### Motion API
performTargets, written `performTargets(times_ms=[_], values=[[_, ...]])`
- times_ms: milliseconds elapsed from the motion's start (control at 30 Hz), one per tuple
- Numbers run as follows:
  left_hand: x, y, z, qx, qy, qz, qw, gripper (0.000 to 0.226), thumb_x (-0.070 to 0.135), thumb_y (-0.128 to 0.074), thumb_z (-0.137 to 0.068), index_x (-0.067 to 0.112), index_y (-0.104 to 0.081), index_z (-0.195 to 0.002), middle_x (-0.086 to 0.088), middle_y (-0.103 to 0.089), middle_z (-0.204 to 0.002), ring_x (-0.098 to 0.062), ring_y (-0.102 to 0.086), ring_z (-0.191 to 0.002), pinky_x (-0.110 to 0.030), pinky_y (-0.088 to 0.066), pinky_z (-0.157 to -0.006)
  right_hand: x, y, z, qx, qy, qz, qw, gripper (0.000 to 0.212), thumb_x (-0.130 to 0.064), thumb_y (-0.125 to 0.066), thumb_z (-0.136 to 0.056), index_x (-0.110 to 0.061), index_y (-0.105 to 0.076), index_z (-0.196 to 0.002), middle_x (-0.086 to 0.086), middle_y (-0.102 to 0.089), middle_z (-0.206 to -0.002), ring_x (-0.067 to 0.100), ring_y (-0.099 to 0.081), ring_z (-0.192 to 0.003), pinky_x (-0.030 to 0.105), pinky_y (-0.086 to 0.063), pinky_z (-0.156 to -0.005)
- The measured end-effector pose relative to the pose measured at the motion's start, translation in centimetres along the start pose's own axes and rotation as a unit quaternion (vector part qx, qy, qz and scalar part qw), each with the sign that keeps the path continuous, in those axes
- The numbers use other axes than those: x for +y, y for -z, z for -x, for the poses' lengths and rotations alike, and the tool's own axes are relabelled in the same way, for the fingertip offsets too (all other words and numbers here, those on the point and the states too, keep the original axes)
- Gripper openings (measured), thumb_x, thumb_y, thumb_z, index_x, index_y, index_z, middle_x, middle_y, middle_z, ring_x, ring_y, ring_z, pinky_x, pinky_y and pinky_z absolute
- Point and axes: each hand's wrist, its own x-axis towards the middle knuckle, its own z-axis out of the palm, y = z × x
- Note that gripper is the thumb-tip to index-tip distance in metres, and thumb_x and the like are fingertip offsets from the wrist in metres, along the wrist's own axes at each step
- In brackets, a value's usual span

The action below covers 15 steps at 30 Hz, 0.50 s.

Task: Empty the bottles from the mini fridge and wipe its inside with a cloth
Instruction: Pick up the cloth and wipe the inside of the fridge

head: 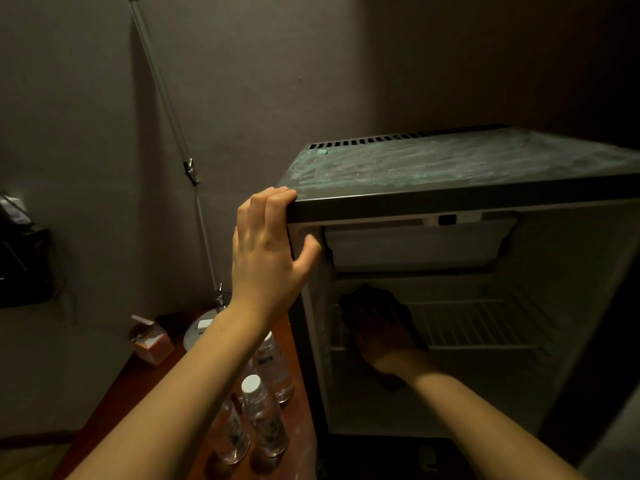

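Head view: dim room; left hand (266,251) grips fridge (450,199) corner; right hand (381,336) seemingly flat on cloth (398,306).

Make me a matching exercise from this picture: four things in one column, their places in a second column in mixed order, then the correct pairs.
Things:
1. left hand
2. right hand
3. bottles
4. dark cloth

Places:
A. upright on the wooden surface left of the fridge
B. inside the fridge, pressing on the cloth
C. gripping the top front corner of the mini fridge
D. under a hand at the wire shelf

Pairs: 1-C, 2-B, 3-A, 4-D
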Motion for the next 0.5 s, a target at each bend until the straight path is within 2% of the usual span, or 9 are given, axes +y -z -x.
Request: performTargets(times_ms=[167,200,233,267,300,333,367,433,500], values=[[0.0,0.0,0.0,0.007,0.001,0.004,1.0,0.047,0.035,-0.049,-0.076,0.019,-0.038,-0.119,-0.014,-0.049,-0.123,-0.021,-0.036,-0.116,-0.043,-0.042,-0.091,-1.1,1.1,2.8,-0.019,0.064,-0.033,0.997,0.07,-0.049,-0.002,-0.086,-0.021,-0.019,-0.147,0.001,-0.02,-0.156,0.019,-0.017,-0.143,0.031,-0.003,-0.115],[0.1,0.0,-0.1,0.008,0.004,0.006,1.0,0.047,0.035,-0.049,-0.076,0.018,-0.038,-0.119,-0.013,-0.049,-0.122,-0.021,-0.036,-0.116,-0.043,-0.042,-0.091,-1.1,1.1,2.8,-0.013,0.071,-0.024,0.997,0.067,-0.047,-0.001,-0.089,-0.021,-0.025,-0.146,0.001,-0.027,-0.154,0.02,-0.025,-0.141,0.032,-0.008,-0.115],[0.1,0.0,0.0,0.01,0.006,0.008,1.0,0.047,0.035,-0.049,-0.076,0.018,-0.038,-0.118,-0.013,-0.049,-0.122,-0.021,-0.036,-0.116,-0.044,-0.042,-0.091,-1.2,1.2,2.4,-0.006,0.064,-0.013,0.998,0.066,-0.046,0.0,-0.093,-0.021,-0.037,-0.141,0.001,-0.04,-0.148,0.021,-0.038,-0.135,0.036,-0.021,-0.113],[0.1,0.0,-0.1,0.012,0.006,0.008,1.0,0.046,0.035,-0.049,-0.076,0.018,-0.039,-0.118,-0.013,-0.05,-0.121,-0.021,-0.037,-0.116,-0.043,-0.042,-0.092,-1.5,1.6,2.0,-0.043,0.027,-0.027,0.998,0.069,-0.046,0.003,-0.095,-0.021,-0.049,-0.134,0.001,-0.052,-0.138,0.021,-0.052,-0.124,0.04,-0.036,-0.105],[0.1,0.0,0.0,0.012,0.006,0.005,1.0,0.046,0.035,-0.049,-0.076,0.018,-0.039,-0.117,-0.013,-0.05,-0.121,-0.021,-0.037,-0.115,-0.043,-0.042,-0.092,-1.5,1.5,1.5,-0.016,0.013,-0.005,1.0,0.076,-0.049,0.007,-0.094,-0.022,-0.054,-0.13,0.001,-0.057,-0.133,0.021,-0.057,-0.119,0.042,-0.044,-0.098],[0.1,0.0,0.0,0.011,0.006,0.003,1.0,0.046,0.035,-0.049,-0.076,0.019,-0.039,-0.117,-0.012,-0.05,-0.12,-0.021,-0.038,-0.115,-0.043,-0.042,-0.092,-1.6,1.6,1.0,-0.025,0.002,-0.009,1.0,0.082,-0.055,0.01,-0.089,-0.021,-0.049,-0.134,0.003,-0.052,-0.138,0.022,-0.052,-0.124,0.041,-0.041,-0.103],[0.1,0.1,-0.1,0.009,0.006,0.001,1.0,0.045,0.035,-0.049,-0.076,0.019,-0.039,-0.117,-0.012,-0.051,-0.12,-0.022,-0.038,-0.114,-0.042,-0.042,-0.092,-1.4,1.2,0.6,-0.018,0.023,0.008,1.0,0.089,-0.062,0.012,-0.08,-0.021,-0.037,-0.142,0.003,-0.04,-0.148,0.023,-0.039,-0.134,0.04,-0.029,-0.112],[0.0,0.2,-0.2,0.008,0.002,-0.001,1.0,0.045,0.034,-0.05,-0.076,0.019,-0.039,-0.116,-0.012,-0.051,-0.119,-0.021,-0.039,-0.113,-0.041,-0.042,-0.091,-1.3,0.5,0.6,-0.028,0.029,0.003,0.999,0.1,-0.074,0.013,-0.066,-0.024,-0.017,-0.148,0.002,-0.02,-0.157,0.022,-0.017,-0.143,0.039,-0.009,-0.117],[0.0,0.3,-0.1,0.006,0.0,0.0,1.0,0.045,0.033,-0.05,-0.076,0.019,-0.039,-0.117,-0.011,-0.051,-0.119,-0.02,-0.038,-0.112,-0.041,-0.042,-0.091,-1.3,1.0,1.3,-0.029,0.034,0.018,0.999,0.086,-0.072,-0.008,-0.078,-0.024,-0.011,-0.149,0.001,-0.016,-0.158,0.022,-0.013,-0.143,0.037,-0.007,-0.116]])
